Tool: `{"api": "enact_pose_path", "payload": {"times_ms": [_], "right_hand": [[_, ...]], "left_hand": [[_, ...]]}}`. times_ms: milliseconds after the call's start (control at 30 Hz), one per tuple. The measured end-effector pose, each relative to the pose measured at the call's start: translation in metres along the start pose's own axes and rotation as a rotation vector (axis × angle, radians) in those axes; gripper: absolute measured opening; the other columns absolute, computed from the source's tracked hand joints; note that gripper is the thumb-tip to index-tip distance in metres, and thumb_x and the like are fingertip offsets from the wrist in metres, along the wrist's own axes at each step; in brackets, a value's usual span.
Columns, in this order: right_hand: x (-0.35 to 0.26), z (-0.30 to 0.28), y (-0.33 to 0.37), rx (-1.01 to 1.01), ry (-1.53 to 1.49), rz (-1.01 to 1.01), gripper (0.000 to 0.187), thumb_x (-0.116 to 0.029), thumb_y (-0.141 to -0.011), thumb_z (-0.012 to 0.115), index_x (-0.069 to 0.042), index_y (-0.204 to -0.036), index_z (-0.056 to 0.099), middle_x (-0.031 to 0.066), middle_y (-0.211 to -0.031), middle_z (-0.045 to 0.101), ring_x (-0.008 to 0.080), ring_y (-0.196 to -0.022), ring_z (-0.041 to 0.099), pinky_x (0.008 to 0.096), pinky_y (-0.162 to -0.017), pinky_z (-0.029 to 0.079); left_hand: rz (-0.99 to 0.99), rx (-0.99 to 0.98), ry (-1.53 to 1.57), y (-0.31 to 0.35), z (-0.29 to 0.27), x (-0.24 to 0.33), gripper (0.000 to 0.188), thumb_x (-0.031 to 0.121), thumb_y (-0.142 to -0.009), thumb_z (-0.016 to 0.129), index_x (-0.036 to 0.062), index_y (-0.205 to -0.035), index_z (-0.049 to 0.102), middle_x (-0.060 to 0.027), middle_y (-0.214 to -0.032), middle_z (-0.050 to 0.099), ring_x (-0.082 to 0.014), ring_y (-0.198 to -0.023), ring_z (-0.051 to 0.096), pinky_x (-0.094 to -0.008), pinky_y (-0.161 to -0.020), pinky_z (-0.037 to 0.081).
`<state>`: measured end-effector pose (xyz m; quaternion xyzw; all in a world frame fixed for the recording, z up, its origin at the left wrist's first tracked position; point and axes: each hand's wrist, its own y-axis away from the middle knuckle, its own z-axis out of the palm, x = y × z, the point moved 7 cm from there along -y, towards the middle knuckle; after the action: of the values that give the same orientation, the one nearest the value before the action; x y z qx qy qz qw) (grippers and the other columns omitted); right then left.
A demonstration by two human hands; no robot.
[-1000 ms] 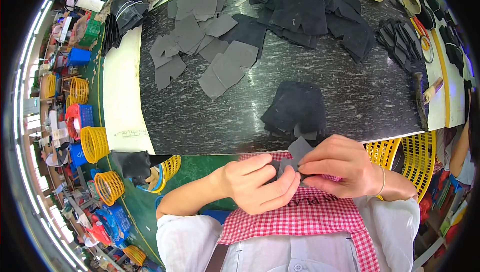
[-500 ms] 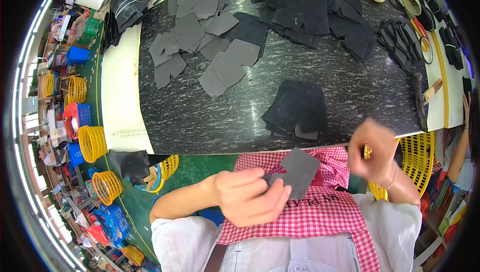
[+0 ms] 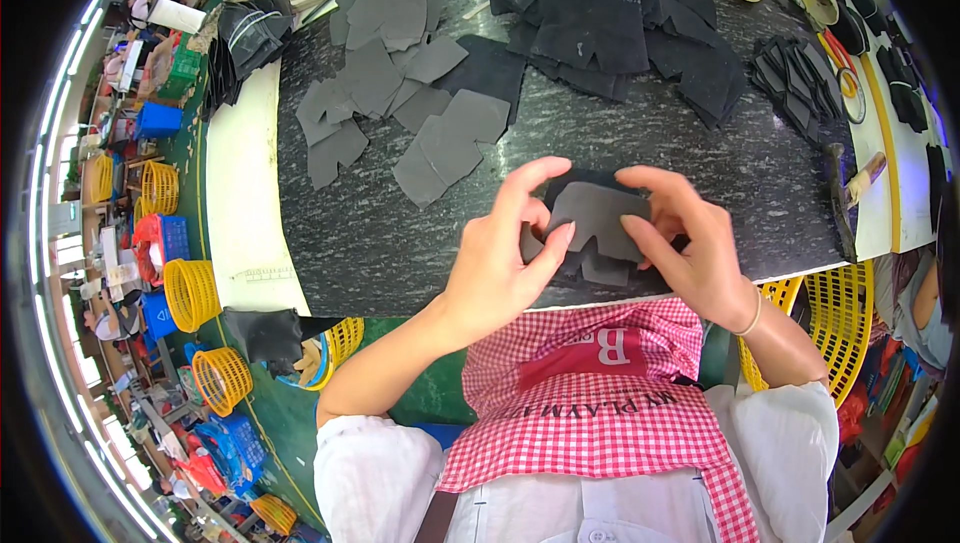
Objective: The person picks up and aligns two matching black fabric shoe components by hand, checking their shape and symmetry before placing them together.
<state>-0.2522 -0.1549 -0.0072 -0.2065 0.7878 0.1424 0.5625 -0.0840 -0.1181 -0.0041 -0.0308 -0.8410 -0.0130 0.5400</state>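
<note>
pcs (image 3: 400, 108) on table (image 3: 700, 173), baskets (image 3: 190, 293) left

A dark speckled table (image 3: 400, 233) carries grey cut pieces (image 3: 400, 108) on its far left, a heap of black pieces (image 3: 610, 18) (overlapping) far centre, small black pieces (image 3: 795, 73) far right, and a hammer (image 3: 850, 188) at the right edge.

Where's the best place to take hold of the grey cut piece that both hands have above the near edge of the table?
Probably by its two short side edges, from left and right. The grey piece is thin, flat and floppy, so a pinch at each end keeps it spread. The left hand and right hand already pinch it that way, above the dark stack on the table.
</note>
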Motion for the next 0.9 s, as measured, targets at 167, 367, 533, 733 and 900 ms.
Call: {"api": "enact_pose_path", "payload": {"times_ms": [167,367,533,733,900], "right_hand": [[0.002,0.0,-0.003,-0.065,-0.026,-0.015,0.028,0.0,-0.088,0.063,-0.003,-0.114,0.055,0.0025,-0.068,0.05,0.0066,-0.056,0.059,0.0211,-0.049,0.044],[0.002,0.001,-0.006,-0.07,0.061,-0.036,0.015,-0.002,-0.085,0.065,-0.004,-0.099,0.06,0.0043,-0.069,0.054,0.0114,-0.055,0.059,0.0252,-0.049,0.046],[-0.02,0.005,-0.014,-0.037,0.559,-0.391,0.012,-0.007,-0.079,0.066,-0.007,-0.09,0.06,0.0052,-0.075,0.058,0.0191,-0.059,0.061,0.0304,-0.05,0.047],[-0.037,0.037,-0.004,-0.212,0.686,-0.474,0.07,-0.041,-0.075,0.07,-0.005,-0.13,0.047,0.0177,-0.134,0.046,0.032,-0.126,0.044,0.047,-0.106,0.032],[-0.02,0.06,0.008,-0.367,0.705,-0.593,0.075,-0.049,-0.081,0.062,-0.006,-0.138,0.041,0.0223,-0.14,0.041,0.0371,-0.134,0.035,0.0518,-0.112,0.025]], "left_hand": [[-0.062,-0.084,0.061,0.002,0.004,-0.014,0.052,0.001,-0.085,0.063,0.0055,-0.133,0.042,0.0021,-0.064,0.056,-0.004,-0.058,0.052,-0.0194,-0.058,0.04],[0.063,-0.089,0.039,-0.002,0.003,-0.003,0.039,0.001,-0.082,0.065,0.0085,-0.118,0.054,-0.0017,-0.06,0.05,-0.0079,-0.053,0.05,-0.0241,-0.052,0.041],[0.216,-0.054,-0.292,-0.001,0.006,0.009,0.024,0.002,-0.076,0.069,0.0082,-0.099,0.062,-0.0019,-0.062,0.055,-0.0121,-0.05,0.055,-0.0266,-0.048,0.044],[0.303,-0.058,-0.654,-0.004,-0.004,0.022,0.027,0.028,-0.077,0.073,0.0087,-0.091,0.059,-0.0054,-0.073,0.061,-0.0235,-0.058,0.063,-0.0349,-0.05,0.049],[-0.05,0.189,-0.154,0.004,-0.076,-0.017,0.014,0.002,-0.077,0.074,0.0018,-0.086,0.063,-0.0046,-0.081,0.064,-0.0102,-0.067,0.059,-0.0223,-0.055,0.043]]}}
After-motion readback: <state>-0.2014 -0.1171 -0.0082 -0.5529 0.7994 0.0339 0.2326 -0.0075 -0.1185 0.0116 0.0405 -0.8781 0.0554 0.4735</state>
